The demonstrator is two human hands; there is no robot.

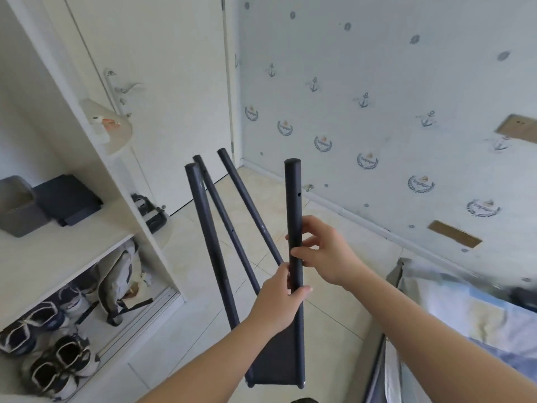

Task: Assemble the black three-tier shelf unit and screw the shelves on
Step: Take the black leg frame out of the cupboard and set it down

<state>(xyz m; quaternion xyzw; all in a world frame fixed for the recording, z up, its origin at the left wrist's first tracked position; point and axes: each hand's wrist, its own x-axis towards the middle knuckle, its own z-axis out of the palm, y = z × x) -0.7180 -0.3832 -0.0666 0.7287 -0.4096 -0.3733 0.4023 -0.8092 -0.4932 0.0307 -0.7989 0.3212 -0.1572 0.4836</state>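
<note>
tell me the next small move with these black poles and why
Probably steady the near pole upright and turn it so its side screw hole faces inward. Both the left hand and right hand grip it, the bottom shelf is the only one on, and the other three poles splay loosely.

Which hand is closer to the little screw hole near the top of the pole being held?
The right hand. It grips the pole just below the hole; the left hand holds lower down.

sneakers [49,362] low shelf | grey bin [17,205] above | door [162,82] | perhaps bedding [465,309]
</note>
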